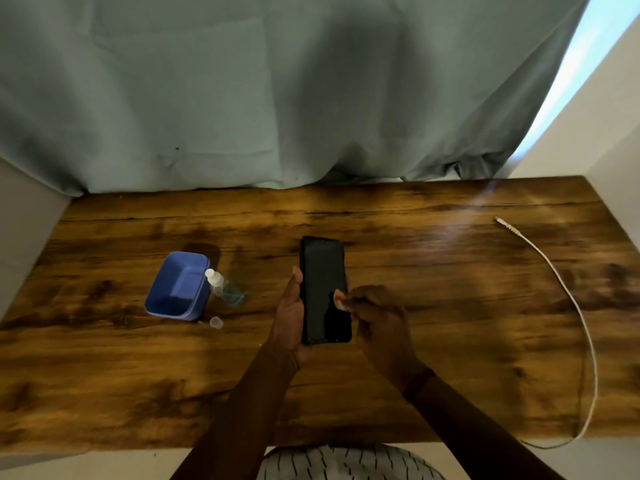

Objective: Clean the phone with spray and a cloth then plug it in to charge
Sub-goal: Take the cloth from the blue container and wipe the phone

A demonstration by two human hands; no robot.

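Note:
A black phone (323, 289) with a dark screen is held face up just above the wooden table (450, 306). My left hand (289, 317) grips its left edge and lower end, thumb along the side. My right hand (377, 320) has curled fingers at the phone's right edge, with a fingertip on the screen. A small clear spray bottle (223, 289) with a white nozzle stands left of the phone. Its clear cap (216, 322) lies on the table near it. A white charging cable (585, 323) curves along the right side, its plug (500, 220) at the far end. No cloth is visible.
A blue plastic tub (178, 285) sits tilted beside the spray bottle on the left. A grey-green curtain (277, 98) hangs behind the table's far edge. White walls close in on both sides. The cable drops over the near right edge of the table.

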